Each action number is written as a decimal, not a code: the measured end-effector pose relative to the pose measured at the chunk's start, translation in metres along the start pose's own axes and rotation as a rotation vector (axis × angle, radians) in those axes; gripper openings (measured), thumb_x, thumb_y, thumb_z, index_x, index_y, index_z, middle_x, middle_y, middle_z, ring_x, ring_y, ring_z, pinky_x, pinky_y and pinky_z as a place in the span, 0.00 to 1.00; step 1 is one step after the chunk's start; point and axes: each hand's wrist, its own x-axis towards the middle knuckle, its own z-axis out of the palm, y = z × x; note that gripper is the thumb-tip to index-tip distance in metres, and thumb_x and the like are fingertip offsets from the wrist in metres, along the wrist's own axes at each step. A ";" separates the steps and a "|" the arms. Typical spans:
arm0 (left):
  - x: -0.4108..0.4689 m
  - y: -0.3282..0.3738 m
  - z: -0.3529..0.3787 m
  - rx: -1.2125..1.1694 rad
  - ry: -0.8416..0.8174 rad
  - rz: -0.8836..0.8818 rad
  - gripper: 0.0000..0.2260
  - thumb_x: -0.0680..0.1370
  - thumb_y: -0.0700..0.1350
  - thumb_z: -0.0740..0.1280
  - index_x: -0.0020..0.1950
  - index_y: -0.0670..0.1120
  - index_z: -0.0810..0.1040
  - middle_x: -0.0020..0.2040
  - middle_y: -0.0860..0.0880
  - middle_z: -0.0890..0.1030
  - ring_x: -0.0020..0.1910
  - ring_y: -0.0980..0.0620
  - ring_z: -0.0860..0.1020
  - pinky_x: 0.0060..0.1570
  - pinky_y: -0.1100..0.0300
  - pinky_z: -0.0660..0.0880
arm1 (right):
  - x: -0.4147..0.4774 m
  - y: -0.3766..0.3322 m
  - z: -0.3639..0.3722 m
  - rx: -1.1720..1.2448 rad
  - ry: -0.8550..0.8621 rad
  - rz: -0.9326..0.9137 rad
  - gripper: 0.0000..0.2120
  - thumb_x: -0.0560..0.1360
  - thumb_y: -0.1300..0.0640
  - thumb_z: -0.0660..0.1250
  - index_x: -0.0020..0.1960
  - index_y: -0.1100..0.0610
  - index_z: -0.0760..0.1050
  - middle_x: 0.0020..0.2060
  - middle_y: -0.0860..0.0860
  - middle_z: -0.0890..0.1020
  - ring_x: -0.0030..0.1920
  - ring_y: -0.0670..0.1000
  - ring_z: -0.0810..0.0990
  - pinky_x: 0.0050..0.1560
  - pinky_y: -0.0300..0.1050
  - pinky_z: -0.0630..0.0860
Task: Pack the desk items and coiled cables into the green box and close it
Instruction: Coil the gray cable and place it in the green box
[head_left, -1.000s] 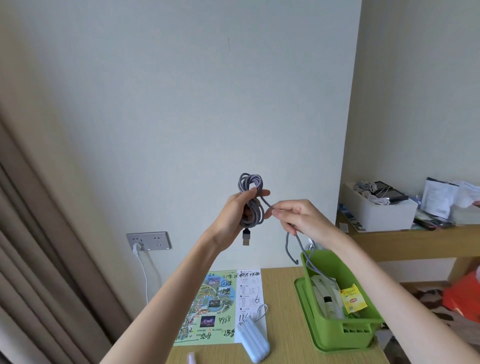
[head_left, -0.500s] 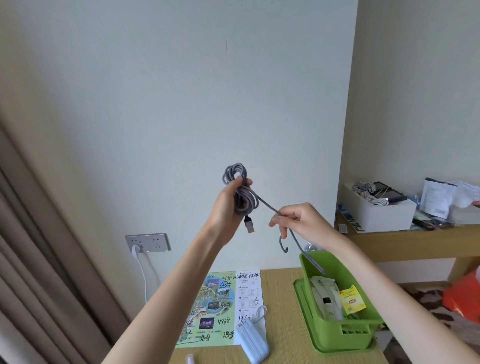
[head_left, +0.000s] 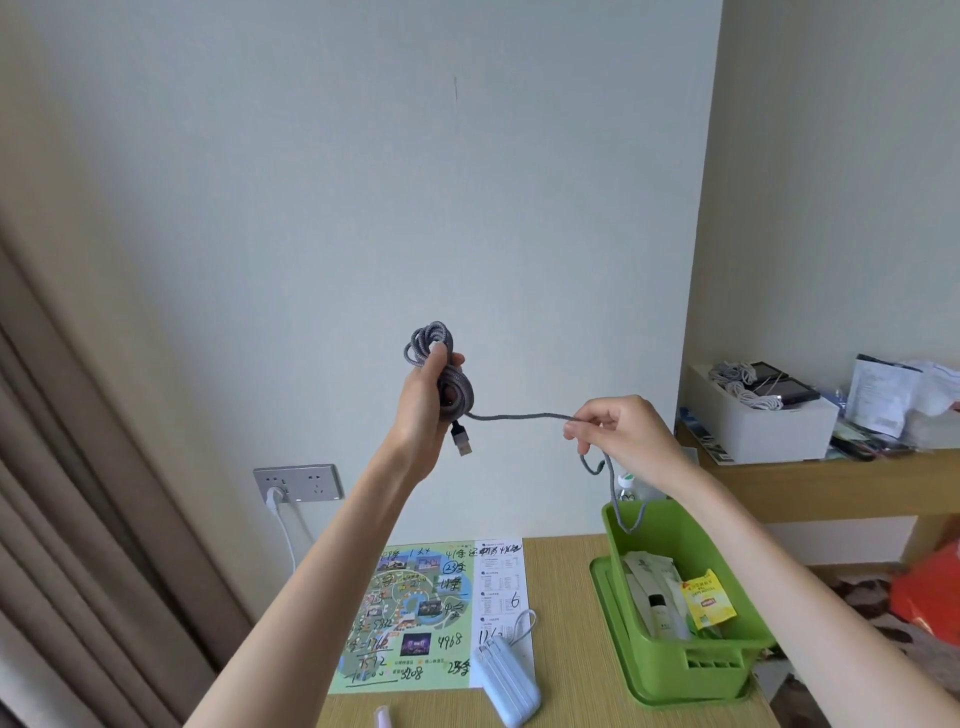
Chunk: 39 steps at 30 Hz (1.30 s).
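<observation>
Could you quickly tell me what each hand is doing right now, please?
Left hand: grips the coiled grey cable.
Right hand: pinches its loose strand.

A: Grey braided cable (head_left: 460, 397)?
B: Mostly coiled, gripped aloft in left hand (head_left: 423, 410); one strand runs level to right hand (head_left: 618, 431), tail dangling at green box (head_left: 675, 670) rim.
A: Box?
B: Open, upright, yellow tea sachet (head_left: 706, 603) inside.
</observation>
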 end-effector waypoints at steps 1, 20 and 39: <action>0.000 -0.002 -0.002 0.091 -0.002 0.021 0.15 0.82 0.56 0.58 0.46 0.48 0.76 0.31 0.56 0.71 0.32 0.57 0.69 0.38 0.61 0.65 | 0.001 -0.003 -0.002 0.000 0.021 -0.016 0.07 0.74 0.53 0.71 0.38 0.50 0.82 0.30 0.48 0.83 0.27 0.46 0.67 0.35 0.43 0.65; -0.033 -0.033 0.024 0.918 -0.664 0.027 0.20 0.82 0.59 0.54 0.63 0.45 0.70 0.51 0.45 0.74 0.48 0.51 0.72 0.33 0.69 0.72 | 0.011 -0.040 -0.005 0.015 0.057 -0.183 0.08 0.68 0.47 0.74 0.37 0.50 0.80 0.23 0.48 0.79 0.28 0.53 0.77 0.40 0.54 0.76; -0.022 -0.013 0.009 0.371 -0.632 -0.059 0.14 0.77 0.50 0.56 0.42 0.46 0.78 0.31 0.54 0.68 0.29 0.53 0.63 0.31 0.58 0.61 | 0.002 -0.020 -0.003 0.258 -0.069 -0.045 0.11 0.78 0.54 0.66 0.42 0.58 0.82 0.23 0.52 0.76 0.27 0.47 0.67 0.32 0.36 0.65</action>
